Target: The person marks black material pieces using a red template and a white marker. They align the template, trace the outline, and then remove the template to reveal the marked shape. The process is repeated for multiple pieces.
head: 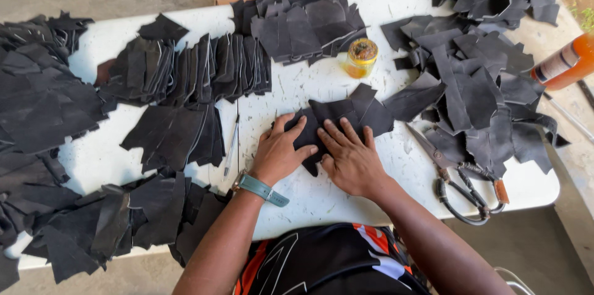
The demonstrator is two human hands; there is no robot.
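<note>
while both palms pressed flat, fingers spread and gripping nothing, the left hand [279, 154] and right hand [351, 160] lay on a black leather piece [346, 117]; scissors [461, 180] lay right of them.

A white table [346, 193], scratched and speckled, carries heaps of dark cut leather pieces [185, 75] across its top. Among them lie a small glass jar with a yellow lid [361, 57], a pen [231, 145], and large scissors [461, 179] near the right edge.
</note>
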